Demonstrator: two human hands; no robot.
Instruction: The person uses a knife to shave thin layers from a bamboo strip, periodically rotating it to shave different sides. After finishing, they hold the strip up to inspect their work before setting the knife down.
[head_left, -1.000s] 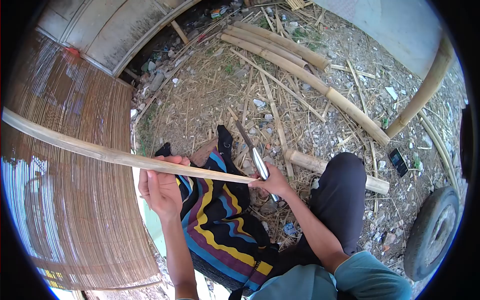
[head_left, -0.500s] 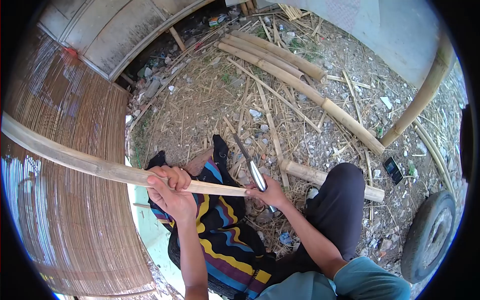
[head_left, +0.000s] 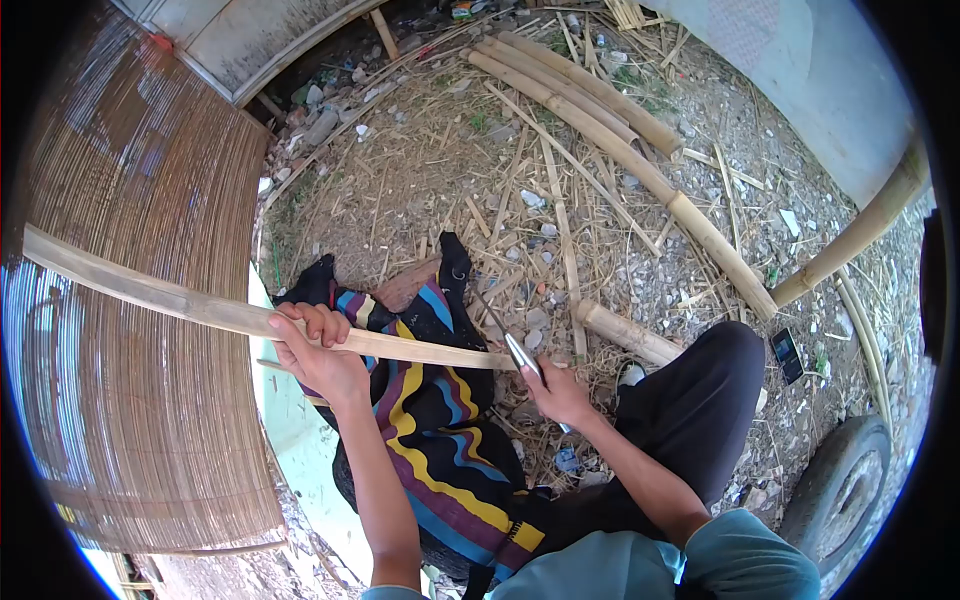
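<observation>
A long split bamboo strip (head_left: pixel 180 300) runs from the far left to the middle of the view. My left hand (head_left: pixel 322 350) is wrapped round it near its middle. At the strip's right end, my right hand (head_left: pixel 558 392) grips a knife (head_left: pixel 520 352) by its silvery handle. The narrow dark blade points up and to the left, beside the strip's end. Beneath the strip, a black cloth with yellow, blue and maroon stripes (head_left: pixel 450 490) covers my lap.
Bamboo poles (head_left: pixel 620 150) lie on the littered ground ahead, with a shorter piece (head_left: pixel 630 333) nearer my knee. A phone (head_left: pixel 786 355) and a tyre (head_left: pixel 840 490) are at the right. A slatted bamboo screen (head_left: pixel 150 400) stands at the left.
The view has shifted a little. My left hand has moved left relative to the cloth, and my right hand with the knife has shifted slightly right. Both hands keep their hold.
</observation>
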